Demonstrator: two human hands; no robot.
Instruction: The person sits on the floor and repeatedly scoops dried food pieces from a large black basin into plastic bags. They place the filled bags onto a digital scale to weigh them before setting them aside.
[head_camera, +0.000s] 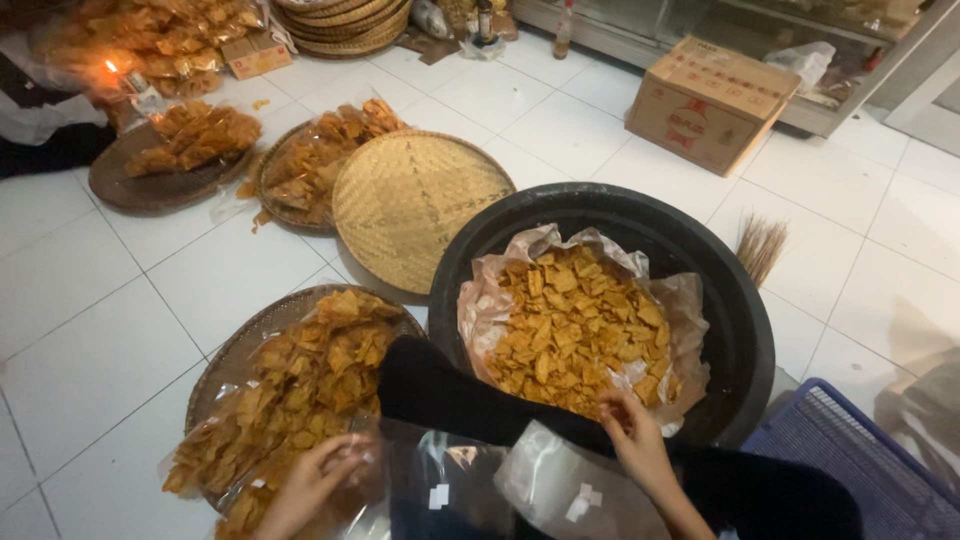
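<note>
Two hands worked low in the head view. The right hand (632, 432) had its fingers (612, 410) curled loosely, tips resting on the fried yellow chips (578, 330) at the near edge of the heap; whether any chip was pinched could not be told. Those chips lay on brown paper (490, 290) lining a big black basin (740, 300) on the white tiled floor (110, 340). The left hand (312, 480) had its fingers (345, 455) closed on a clear plastic bag (440, 475), just beside a woven tray (225, 365) heaped with bagged chips (300, 385). A second clear bag (560, 485) lay between the hands. Farther off sat an upturned bamboo tray (415, 205), two more loaded trays, a cardboard box (705, 100) and a blue crate (850, 450).
</note>
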